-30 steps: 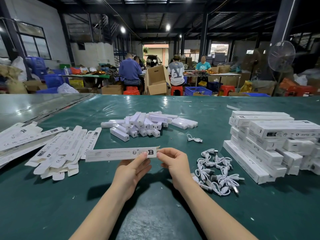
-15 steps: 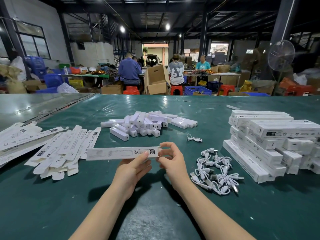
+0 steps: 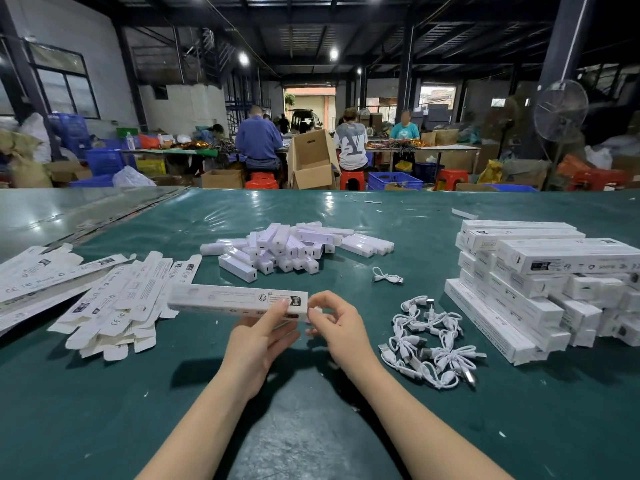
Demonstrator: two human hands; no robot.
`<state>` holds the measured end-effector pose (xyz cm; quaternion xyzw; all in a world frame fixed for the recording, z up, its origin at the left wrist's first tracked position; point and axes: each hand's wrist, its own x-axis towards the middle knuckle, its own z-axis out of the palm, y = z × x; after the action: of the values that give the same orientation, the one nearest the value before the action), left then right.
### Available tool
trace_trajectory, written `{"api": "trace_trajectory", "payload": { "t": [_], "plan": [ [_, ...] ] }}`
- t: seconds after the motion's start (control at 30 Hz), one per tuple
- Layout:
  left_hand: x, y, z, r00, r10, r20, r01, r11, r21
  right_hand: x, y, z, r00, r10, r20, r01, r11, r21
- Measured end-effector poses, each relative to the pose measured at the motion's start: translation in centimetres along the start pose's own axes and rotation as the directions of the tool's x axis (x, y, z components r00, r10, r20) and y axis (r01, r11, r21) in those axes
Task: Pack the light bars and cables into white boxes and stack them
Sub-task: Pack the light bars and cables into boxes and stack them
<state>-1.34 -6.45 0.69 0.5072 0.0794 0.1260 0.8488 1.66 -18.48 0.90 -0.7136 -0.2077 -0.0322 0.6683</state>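
Note:
A long white box (image 3: 228, 300) is held level above the green table (image 3: 104, 410). My left hand (image 3: 258, 341) grips it from below near its right end. My right hand (image 3: 334, 323) pinches the flap at that right end with curled fingers. A heap of white light bars (image 3: 294, 247) lies beyond the box. A tangle of white cables (image 3: 429, 341) sits to the right of my hands, and one single cable (image 3: 387, 276) lies apart behind it. Packed white boxes (image 3: 540, 285) are stacked at the right.
Flat unfolded box blanks (image 3: 114, 303) are spread at the left, more of them (image 3: 38, 271) at the far left edge. Beyond the table, people sit working among cardboard cartons (image 3: 311, 161), red stools and blue crates. A standing fan (image 3: 559, 112) is at the right.
The box has tilted slightly and turned its wider face up. My right hand's fingers have curled in on the flap at the right end; both hands stayed in place.

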Motion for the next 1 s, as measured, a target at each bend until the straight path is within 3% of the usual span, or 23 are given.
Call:
{"api": "trace_trajectory", "payload": {
  "t": [0.17,0.27,0.33,0.43,0.63,0.8,1.0],
  "plan": [
    [-0.05,-0.03,0.11,1.0,0.011,-0.029,-0.011,1.0,-0.016,-0.23,-0.18,0.01,0.969,-0.159,-0.188,0.147,0.986,-0.077],
    [-0.2,-0.13,0.19,0.999,0.033,-0.026,-0.033,0.999,-0.002,-0.24,-0.19,0.05,0.969,-0.128,-0.211,0.118,0.991,-0.061],
    [-0.25,-0.19,0.2,0.998,0.045,-0.038,-0.044,0.999,0.02,-0.1,-0.43,-0.02,0.985,-0.019,-0.171,0.04,0.992,0.12],
    [-0.37,-0.31,0.17,0.996,0.069,-0.053,-0.067,0.997,0.048,0.04,-0.6,-0.27,0.994,0.101,-0.03,-0.08,0.908,0.41],
    [-0.5,-0.32,-0.02,0.998,0.042,0.05,-0.046,0.997,0.063,0.1,-0.45,-0.56,0.986,0.167,-0.009,-0.134,0.817,0.561],
    [-0.22,-0.5,0.05,0.999,0.039,0.03,-0.04,0.998,0.04,0.21,0.17,-0.2,0.989,0.125,-0.083,-0.083,0.918,0.388],
    [-0.31,-0.75,0.28,0.998,0.059,0.026,-0.059,0.998,0.013,0.32,0.17,-0.14,0.98,0.146,-0.136,-0.079,0.91,0.407]
  ]
}}
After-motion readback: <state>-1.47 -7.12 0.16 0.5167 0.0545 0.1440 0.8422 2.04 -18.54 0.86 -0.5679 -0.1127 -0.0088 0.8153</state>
